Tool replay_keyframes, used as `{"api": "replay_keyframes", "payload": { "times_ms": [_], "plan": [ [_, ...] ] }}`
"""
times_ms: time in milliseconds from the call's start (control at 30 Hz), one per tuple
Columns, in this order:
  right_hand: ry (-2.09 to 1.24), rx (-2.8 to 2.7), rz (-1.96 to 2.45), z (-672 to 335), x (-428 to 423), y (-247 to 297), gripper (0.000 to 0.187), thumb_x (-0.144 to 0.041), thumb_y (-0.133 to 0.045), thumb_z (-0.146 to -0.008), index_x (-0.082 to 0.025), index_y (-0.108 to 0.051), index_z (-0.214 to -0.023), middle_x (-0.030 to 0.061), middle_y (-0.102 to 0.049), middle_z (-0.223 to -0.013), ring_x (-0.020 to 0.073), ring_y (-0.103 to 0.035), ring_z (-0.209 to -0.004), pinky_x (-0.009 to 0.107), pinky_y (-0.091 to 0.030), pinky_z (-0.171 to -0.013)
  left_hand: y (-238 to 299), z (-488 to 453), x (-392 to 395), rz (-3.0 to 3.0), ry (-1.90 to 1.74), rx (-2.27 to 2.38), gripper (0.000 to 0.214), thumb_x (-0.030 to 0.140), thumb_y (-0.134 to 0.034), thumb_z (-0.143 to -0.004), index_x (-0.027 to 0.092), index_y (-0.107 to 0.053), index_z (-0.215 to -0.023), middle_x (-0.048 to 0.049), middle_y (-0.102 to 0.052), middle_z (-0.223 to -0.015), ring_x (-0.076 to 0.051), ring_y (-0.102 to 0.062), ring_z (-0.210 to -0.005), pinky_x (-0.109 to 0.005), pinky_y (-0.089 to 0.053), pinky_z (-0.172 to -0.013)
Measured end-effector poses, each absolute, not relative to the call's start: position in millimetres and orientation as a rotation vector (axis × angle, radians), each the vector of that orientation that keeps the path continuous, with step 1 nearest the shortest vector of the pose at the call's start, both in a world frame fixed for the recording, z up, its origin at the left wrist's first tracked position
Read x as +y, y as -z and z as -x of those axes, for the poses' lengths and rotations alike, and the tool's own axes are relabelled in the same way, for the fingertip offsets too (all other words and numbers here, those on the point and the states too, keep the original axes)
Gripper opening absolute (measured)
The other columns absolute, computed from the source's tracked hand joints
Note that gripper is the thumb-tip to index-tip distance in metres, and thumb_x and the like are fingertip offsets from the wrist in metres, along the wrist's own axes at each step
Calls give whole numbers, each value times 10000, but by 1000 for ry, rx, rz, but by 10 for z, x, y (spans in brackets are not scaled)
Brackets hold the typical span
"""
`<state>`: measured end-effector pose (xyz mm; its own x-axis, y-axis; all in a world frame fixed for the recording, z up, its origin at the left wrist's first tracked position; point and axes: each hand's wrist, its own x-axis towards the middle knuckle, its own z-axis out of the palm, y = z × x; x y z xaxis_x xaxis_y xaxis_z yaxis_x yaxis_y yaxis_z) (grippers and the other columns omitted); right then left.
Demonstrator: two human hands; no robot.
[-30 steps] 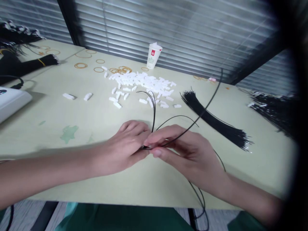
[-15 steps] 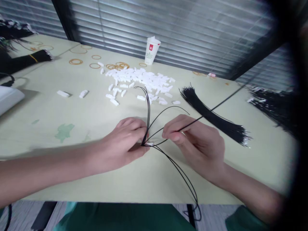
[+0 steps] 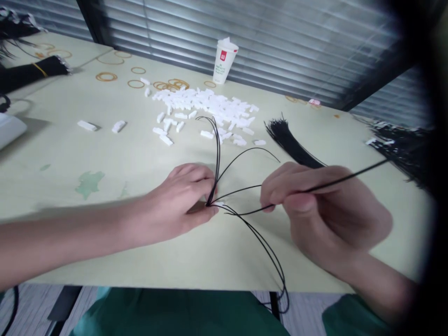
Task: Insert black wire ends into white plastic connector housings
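My left hand (image 3: 187, 196) is closed near the table's front, pinching a small white connector (image 3: 220, 204) together with thin black wires (image 3: 218, 154) that bend upward beside its fingers. Most of the connector is hidden by the fingers. Other black wires (image 3: 266, 243) run from there and loop down past the table edge. To the right, my right hand (image 3: 325, 210) is closed, thumb against fingers, on a black wire (image 3: 350, 176). One tip of this wire points left towards the connector and appears apart from it; the long part runs back over the hand to the right.
A pile of white connectors (image 3: 210, 105) lies mid-table, with two loose ones at left. Behind it are rubber bands (image 3: 171, 85) and a paper cup (image 3: 225, 63). Black wire bundles (image 3: 297, 144) lie at right, another bundle (image 3: 31, 72) at far left.
My right hand has moved right, away from my left hand, drawing the wire's tip back from the connector. My left hand keeps its grip. The view has shifted slightly.
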<state>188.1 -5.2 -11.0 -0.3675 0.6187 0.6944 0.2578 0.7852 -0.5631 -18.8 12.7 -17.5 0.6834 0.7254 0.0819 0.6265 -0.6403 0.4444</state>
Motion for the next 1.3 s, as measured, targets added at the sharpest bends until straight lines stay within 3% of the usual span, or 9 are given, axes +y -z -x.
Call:
{"api": "replay_keyframes", "payload": {
  "times_ms": [233, 467, 700, 867, 1100, 1300],
  "plan": [
    [-373, -1930, 620, -1830, 3, 181, 138, -243, -512, -866, -194, -589, -763, 29, -608, -642, 144, -549, -596, 307, -455, -529, 203, 187, 140, -2524, -391, 1043, 114, 263, -509, -843, 168, -572, -851, -60, -522, -953, -212, -451, -998, -386, -344, -934],
    [-304, -1994, 611, -1850, -28, 214, 61, -233, -542, -849, -201, -589, -830, 23, -616, -717, 144, -575, -667, 310, -482, -582, 204, 182, 139, -2524, -396, 1048, 115, 259, -512, -837, 160, -571, -828, -57, -521, -944, -212, -454, -995, -380, -348, -927],
    [-112, -2177, 572, -1812, -70, 139, 146, -189, -452, -887, -174, -520, -759, 54, -607, -675, 156, -560, -684, 323, -481, -619, 229, 183, 151, -2533, -438, 1023, 126, 267, -512, -824, 165, -583, -839, -56, -517, -914, -226, -462, -960, -401, -351, -910],
    [-77, -2226, 547, -1782, -10, 219, 35, -125, -531, -831, -152, -541, -851, 41, -620, -732, 141, -549, -707, 298, -474, -618, 232, 184, 166, -2537, -425, 1008, 119, 261, -518, -816, 157, -575, -833, -55, -506, -887, -227, -460, -927, -396, -360, -887],
    [-246, -2256, 522, -1725, 11, 266, 257, -53, -519, -796, -151, -553, -1032, 59, -629, -879, 156, -557, -802, 314, -474, -691, 195, 177, 150, -2556, -384, 1020, 102, 233, -503, -827, 150, -558, -804, -54, -492, -900, -219, -450, -946, -391, -351, -895],
    [-483, -2293, 578, -1685, 21, 263, 259, -101, -478, -848, -187, -562, -1077, 59, -593, -1030, 150, -542, -934, 316, -473, -814, 197, 165, 152, -2559, -391, 1002, 94, 218, -501, -818, 161, -570, -847, -53, -490, -904, -217, -452, -953, -402, -342, -907]
  ]
}}
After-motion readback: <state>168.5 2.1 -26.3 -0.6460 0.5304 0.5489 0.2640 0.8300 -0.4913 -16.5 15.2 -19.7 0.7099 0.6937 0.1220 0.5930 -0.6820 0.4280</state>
